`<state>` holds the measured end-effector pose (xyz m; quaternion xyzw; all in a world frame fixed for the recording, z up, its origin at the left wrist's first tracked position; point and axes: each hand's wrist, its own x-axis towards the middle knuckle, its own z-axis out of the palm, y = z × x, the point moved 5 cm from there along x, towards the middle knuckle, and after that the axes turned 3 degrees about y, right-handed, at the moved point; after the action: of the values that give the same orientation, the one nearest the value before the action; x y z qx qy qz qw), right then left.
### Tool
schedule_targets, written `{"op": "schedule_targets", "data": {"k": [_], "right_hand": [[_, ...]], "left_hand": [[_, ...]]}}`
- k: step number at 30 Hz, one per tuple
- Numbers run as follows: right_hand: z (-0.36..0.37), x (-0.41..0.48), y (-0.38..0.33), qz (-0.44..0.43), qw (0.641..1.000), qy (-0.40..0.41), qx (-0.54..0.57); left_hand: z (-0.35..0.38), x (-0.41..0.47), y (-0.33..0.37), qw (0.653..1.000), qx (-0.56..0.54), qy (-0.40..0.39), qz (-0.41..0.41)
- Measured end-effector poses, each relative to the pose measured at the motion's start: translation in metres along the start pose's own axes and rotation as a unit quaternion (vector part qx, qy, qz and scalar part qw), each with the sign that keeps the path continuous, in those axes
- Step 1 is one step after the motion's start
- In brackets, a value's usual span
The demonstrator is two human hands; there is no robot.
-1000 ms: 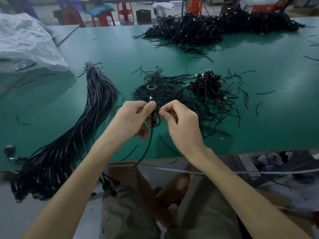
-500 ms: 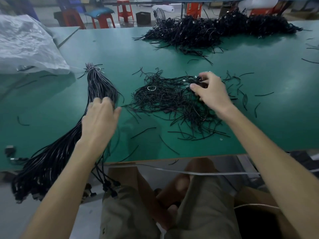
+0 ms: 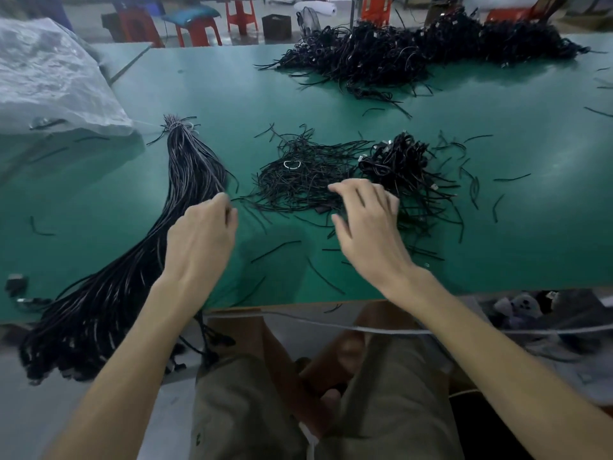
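Left grip (image 3: 202, 234) is curling against the right side of the cable bundle (image 3: 185, 167), can't tell if it's pinching one; right grip (image 3: 368, 224) is hovering wide open over the loose ties (image 3: 298, 184).

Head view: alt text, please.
A person's hands work over a green table: left hand at the edge of a long black cable bundle, right hand, fingers spread, above a loose pile of short black strands.

Wears loose olive-khaki shorts (image 3: 252, 410), creased across the lap. Leaves left hand (image 3: 199, 240), right hand (image 3: 368, 230) and both forearms (image 3: 142, 346) bare.
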<state>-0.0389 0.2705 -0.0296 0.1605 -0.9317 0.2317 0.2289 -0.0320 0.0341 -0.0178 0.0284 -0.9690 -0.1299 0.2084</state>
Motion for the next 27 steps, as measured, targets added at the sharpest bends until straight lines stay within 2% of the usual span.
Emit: {"op": "schedule_targets", "data": {"k": [2,4,6,8,10,11,13,15,17,18,20,21,23,25,27], "right_hand": [[0.003,0.000,-0.024,-0.052,0.998,-0.019,0.033],[0.006,0.001,-0.044,-0.095,0.992,-0.035,0.070],[0.008,0.003,-0.051,-0.096,0.988,-0.058,0.107],[0.010,0.004,-0.047,-0.109,0.987,-0.069,0.100],[0.003,0.003,-0.037,-0.134,0.988,-0.042,0.062],[-0.001,0.003,-0.027,-0.113,0.991,-0.020,0.069],[-0.016,0.011,0.000,-0.007,0.993,0.025,0.117],[-0.033,0.019,0.033,0.091,0.982,0.084,0.144],[-0.044,0.020,0.056,0.139,0.974,0.115,0.134],[-0.044,0.019,0.061,0.147,0.975,0.104,0.128],[-0.035,0.013,0.062,0.148,0.981,0.030,0.120],[-0.029,0.010,0.059,0.146,0.982,-0.016,0.115],[-0.022,0.006,0.046,0.121,0.985,-0.086,0.088],[-0.021,0.005,0.022,0.046,0.993,-0.100,0.051],[-0.019,0.001,-0.005,-0.027,0.995,-0.097,0.027]], "left_hand": [[-0.011,-0.004,0.029,0.997,-0.028,0.002,0.071],[-0.015,-0.010,0.056,0.989,-0.075,-0.037,0.125],[-0.017,-0.016,0.068,0.982,-0.109,-0.057,0.147],[-0.020,-0.012,0.066,0.980,-0.152,-0.067,0.111],[-0.016,-0.010,0.058,0.964,-0.231,-0.123,0.055],[-0.014,-0.010,0.057,0.956,-0.249,-0.146,0.050],[-0.011,-0.013,0.053,0.939,-0.290,-0.180,0.047],[-0.011,-0.012,0.042,0.904,-0.382,-0.192,0.018],[-0.012,-0.007,0.029,0.863,-0.472,-0.178,-0.032],[-0.013,-0.005,0.025,0.841,-0.513,-0.163,-0.052],[-0.012,-0.001,0.025,0.808,-0.568,-0.138,-0.074],[-0.011,0.000,0.026,0.809,-0.569,-0.128,-0.075],[-0.007,0.002,0.031,0.844,-0.520,-0.119,-0.055],[-0.002,0.000,0.038,0.885,-0.446,-0.132,-0.015],[0.004,-0.005,0.046,0.900,-0.410,-0.149,0.019]]}}
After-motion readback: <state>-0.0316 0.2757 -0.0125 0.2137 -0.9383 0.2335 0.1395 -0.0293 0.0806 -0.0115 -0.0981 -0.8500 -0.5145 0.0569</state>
